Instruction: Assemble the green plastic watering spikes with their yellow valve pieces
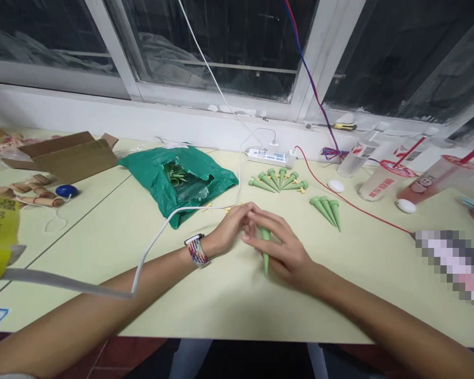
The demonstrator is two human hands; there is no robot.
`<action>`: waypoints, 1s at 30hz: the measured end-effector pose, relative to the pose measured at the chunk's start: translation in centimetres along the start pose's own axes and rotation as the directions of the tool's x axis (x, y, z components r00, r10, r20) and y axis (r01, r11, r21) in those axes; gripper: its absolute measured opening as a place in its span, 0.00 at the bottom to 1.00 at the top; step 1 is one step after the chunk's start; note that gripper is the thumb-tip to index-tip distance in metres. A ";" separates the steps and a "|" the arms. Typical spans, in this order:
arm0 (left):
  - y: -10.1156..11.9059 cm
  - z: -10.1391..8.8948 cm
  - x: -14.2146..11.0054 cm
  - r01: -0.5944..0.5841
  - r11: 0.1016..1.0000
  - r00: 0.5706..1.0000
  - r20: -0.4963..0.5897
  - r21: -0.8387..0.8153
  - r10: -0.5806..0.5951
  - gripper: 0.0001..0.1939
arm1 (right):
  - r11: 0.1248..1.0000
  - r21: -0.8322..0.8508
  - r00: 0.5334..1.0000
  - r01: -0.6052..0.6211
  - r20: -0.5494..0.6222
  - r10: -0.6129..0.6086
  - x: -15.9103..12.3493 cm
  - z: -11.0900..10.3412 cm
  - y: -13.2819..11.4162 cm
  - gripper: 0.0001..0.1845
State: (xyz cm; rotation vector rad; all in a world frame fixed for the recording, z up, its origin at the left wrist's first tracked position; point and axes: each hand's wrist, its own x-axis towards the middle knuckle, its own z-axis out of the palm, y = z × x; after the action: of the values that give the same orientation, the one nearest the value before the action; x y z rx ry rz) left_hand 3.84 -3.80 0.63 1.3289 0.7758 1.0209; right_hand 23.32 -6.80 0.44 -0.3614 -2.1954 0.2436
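So the right hand [286, 250] has a green spike [266, 251] pinched between its fingers, pointy end down, over the pale yellow table [229, 305]. Left hand [233, 229] is right up against it with fingers curled in, can't tell if it's gripping anything. Colorful watch band [198, 251] on the left wrist. Past the hands there's a fan of green spikes [278, 180] near the white power strip [269, 156], three more spikes [326, 210] off to the right, and a torn green bag [181, 181] over on the left by an open cardboard box [69, 158]
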 end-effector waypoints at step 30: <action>2.9 -3.8 2.1 -0.138 0.990 0.925 -0.357 0.007 0.131 0.17 | 0.952 -0.154 0.964 -0.264 0.004 0.268 -0.9 0.2 2.5 0.33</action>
State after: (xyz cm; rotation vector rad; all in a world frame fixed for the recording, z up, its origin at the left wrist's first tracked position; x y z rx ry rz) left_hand 0.74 -0.50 3.27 1.2072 0.9518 1.4018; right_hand 24.10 -4.75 -1.05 -0.7460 -2.1925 0.2274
